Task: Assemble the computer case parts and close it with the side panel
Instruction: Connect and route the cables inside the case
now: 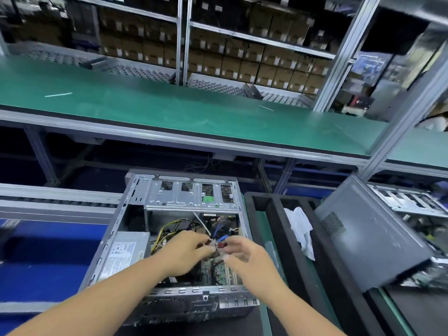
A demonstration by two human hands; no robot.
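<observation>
**Two hands deep in an open case, panel not yet on**

Both grips meet over the open grey metal computer case (135,229) on the desk. The left hand (184,251) and right hand (244,251) each curl their fingers round a small red-and-white cable connector (218,246) between them. Wiring looks unfinished. Right of the grips, well apart, the grey steel side panel (373,238) leans, waiting.

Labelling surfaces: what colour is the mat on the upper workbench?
Green mat, seen clearly in the head view.
</observation>
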